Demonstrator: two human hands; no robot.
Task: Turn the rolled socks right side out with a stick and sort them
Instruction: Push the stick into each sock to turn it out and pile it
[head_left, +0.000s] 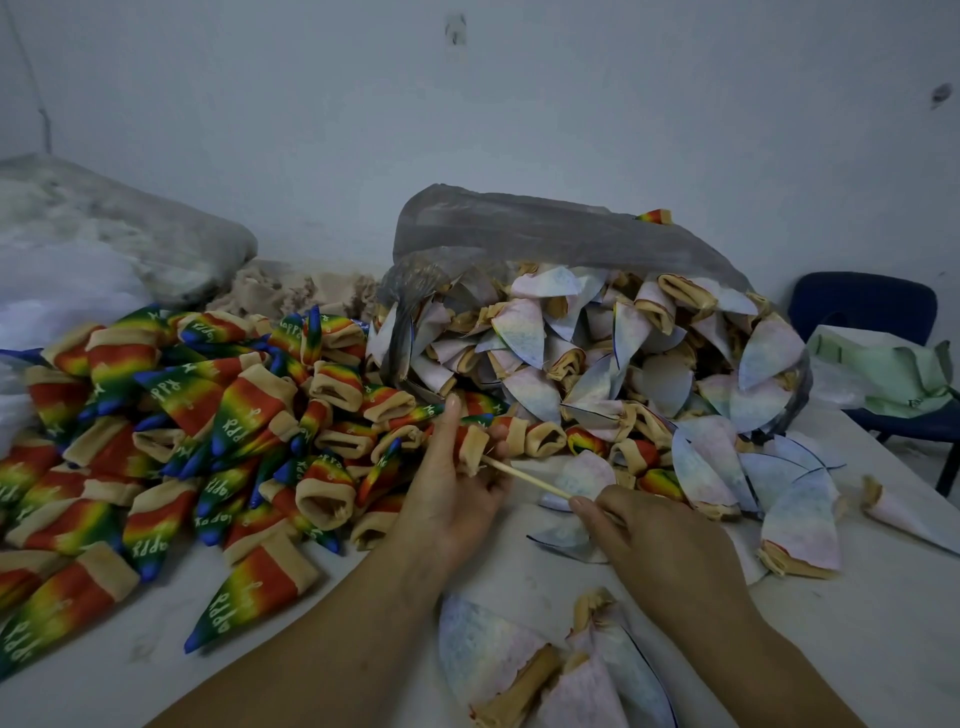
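The step in hand looks like the turning itself. The left hand (452, 483) has its grip closed round one sock (471, 446), fingers curled about the tan cuff with the thumb up along its side, and holds it just above the table (363, 623) at the near edge of the heap. The right hand (660, 545) pinches a thin wooden stick (530, 478) between thumb and fingers; the stick's far end goes into the cuff opening. The part of the sock beyond the fingers shows bright rainbow colours — so this one seems turned already, or nearly so, with the stick reaching toward the toe.

To the left lies a big pile of rainbow socks (208, 415), the finished lot by the look of it. Behind and to the right a grey plastic bag (519, 228) spills pale socks (524, 332), print side in, and a few more pale ones (488, 654) lie loose near the forearms.

The next move probably calls for drawing the stick straight back out without dragging the cloth along — the left grip must hold the cuff firm — then laying the sock on the rainbow pile and reaching for a pale one.
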